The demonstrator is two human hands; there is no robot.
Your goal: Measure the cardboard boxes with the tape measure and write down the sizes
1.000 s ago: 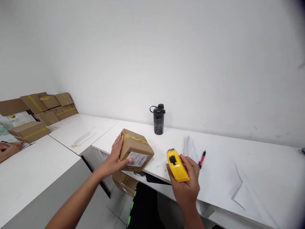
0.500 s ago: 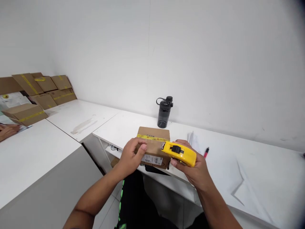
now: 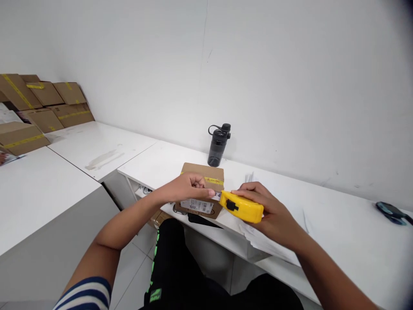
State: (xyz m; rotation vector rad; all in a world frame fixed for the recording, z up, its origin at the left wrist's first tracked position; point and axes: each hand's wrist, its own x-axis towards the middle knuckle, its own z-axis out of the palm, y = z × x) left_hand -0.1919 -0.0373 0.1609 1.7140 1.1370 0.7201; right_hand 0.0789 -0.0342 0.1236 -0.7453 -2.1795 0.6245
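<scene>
In my right hand (image 3: 271, 211), a yellow tape measure (image 3: 243, 207) with a black lock button is gripped beside the cardboard box (image 3: 203, 168). My left hand (image 3: 192, 187) is closed over the box, thumb and fingers pinching the end of the tape measure's short exposed blade (image 3: 217, 196). The box carries yellow printed tape across its top and a white shipping label (image 3: 197, 205) on its near side. It rests at the front edge of the white desk (image 3: 161, 161), and my left hand hides part of its top.
A dark shaker bottle (image 3: 217, 145) stands behind the box. White papers (image 3: 271, 245) lie to the right, with a black-rimmed object (image 3: 391, 213) farther right. Taped cartons (image 3: 72, 114) are stacked on the left desk. Another person's hand (image 3: 2, 158) shows at the far left.
My left hand has moved from the box's side to the tape measure's mouth and pinched the blade end. A bit of blade now shows. The view has shifted right.
</scene>
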